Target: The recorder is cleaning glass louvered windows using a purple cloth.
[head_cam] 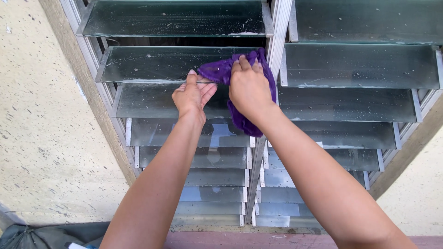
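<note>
- The right hand point(249, 87) presses a purple cloth point(230, 71) against a wet glass slat point(157, 64) of a louvre window; its fingers point(242, 64) are curled over the cloth and grip it.
- The cloth sits at the right end of that slat, against the central metal mullion point(279, 27), with a tail hanging down below the wrist.
- The left hand point(191, 97) is just left of the cloth; its thumb lies on the slat's front edge and its fingers reach beneath, pinching the glass.
- That slat is the second from the top, left of the mullion; more tilted slats lie above and below it.
- Right of the mullion is a second bank of slats point(360, 67), spotted with water drops.
- A speckled wall point(41, 129) lies left of the window frame.
</note>
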